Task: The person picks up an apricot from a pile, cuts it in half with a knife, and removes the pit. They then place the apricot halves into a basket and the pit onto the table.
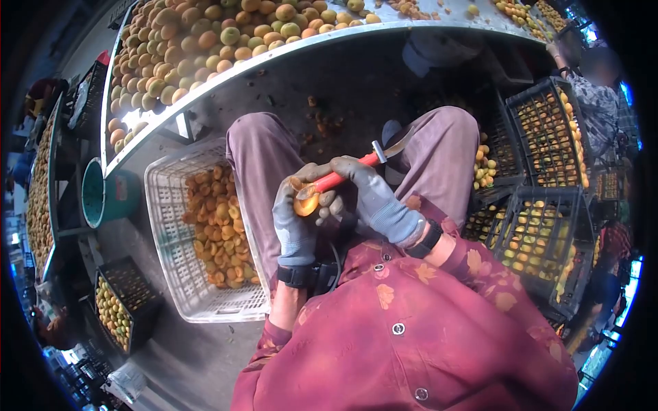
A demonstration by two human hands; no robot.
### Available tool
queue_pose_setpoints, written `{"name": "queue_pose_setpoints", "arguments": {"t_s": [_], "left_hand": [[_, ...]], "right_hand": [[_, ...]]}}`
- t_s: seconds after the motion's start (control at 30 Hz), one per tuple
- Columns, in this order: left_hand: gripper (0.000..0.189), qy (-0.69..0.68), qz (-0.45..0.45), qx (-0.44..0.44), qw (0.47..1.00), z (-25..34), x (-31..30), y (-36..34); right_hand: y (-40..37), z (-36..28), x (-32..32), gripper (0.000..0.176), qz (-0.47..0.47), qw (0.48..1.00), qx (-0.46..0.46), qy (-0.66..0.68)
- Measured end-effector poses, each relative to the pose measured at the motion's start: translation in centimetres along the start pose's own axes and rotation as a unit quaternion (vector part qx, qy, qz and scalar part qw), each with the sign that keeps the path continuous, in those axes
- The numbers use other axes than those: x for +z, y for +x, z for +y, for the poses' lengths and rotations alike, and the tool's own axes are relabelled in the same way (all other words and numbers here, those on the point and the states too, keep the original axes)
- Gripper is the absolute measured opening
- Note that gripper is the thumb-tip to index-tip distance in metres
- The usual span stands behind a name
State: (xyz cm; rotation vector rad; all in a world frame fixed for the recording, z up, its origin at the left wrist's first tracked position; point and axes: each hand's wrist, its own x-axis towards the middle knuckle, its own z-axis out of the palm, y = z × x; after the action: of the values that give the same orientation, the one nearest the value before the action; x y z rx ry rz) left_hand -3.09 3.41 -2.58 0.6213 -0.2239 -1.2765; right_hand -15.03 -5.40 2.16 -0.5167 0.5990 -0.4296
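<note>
Maroon shirt [391, 315] nearest the lens, buttoned down the front, pale leaf print on the sleeves. Beyond it, both hands together over the lap, between bent knees in dusty purple trousers [439, 151].

Left hand [293, 212], grey-gloved: fingers bent in close around a cut fruit [306, 205], orange flesh showing, toward the left side of the lap. Right hand [373, 195], similar glove: fingers wrapped round a red-handled tool [336, 179], no gap visible. Left end of tool at the fruit; cannot tell how deep. Metal crosspiece and curved, blade-like strip at the other end, close to the right knee. Stained fingertips below the handle; cannot tell from which hand.

White crate [161, 226] just outside the left leg, partly filled with fruit halves [223, 240]. Metal-edged table [425, 25] across the far side, whole fruit [226, 41] heaped on it. Green bucket [110, 193] to the left, near the table corner. Black crates [548, 190] of fruit to the right.

Risks, as judged: could skid off likely slick flesh into the left glove if pushed too hard. Could tear or crush the fruit with too tight a squeeze. Could lose it onto lap or floor with too loose a pinch. Could snag trouser cloth with the blade-like strip on a wide turn of the right wrist.
</note>
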Motion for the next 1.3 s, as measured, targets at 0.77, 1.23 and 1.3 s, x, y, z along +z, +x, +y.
{"name": "queue_pose_setpoints", "arguments": {"t_s": [0.77,1.23,1.3], "left_hand": [[0.045,0.070,0.127,0.010,0.989,-1.0,1.5,-1.1],[0.053,0.254,0.241,0.094,0.932,11.2,-0.2,-1.7],[0.052,0.240,0.332,0.168,0.896,13.1,-2.7,-2.5]], "right_hand": [[0.4,-0.6,1.8,0.037,-0.009,0.768,-0.207,-0.606],[3.5,-12.7,-1.3,0.023,0.209,0.942,-0.149,-0.217],[5.5,-16.6,-3.1,0.025,0.218,0.933,-0.196,-0.209]]}}
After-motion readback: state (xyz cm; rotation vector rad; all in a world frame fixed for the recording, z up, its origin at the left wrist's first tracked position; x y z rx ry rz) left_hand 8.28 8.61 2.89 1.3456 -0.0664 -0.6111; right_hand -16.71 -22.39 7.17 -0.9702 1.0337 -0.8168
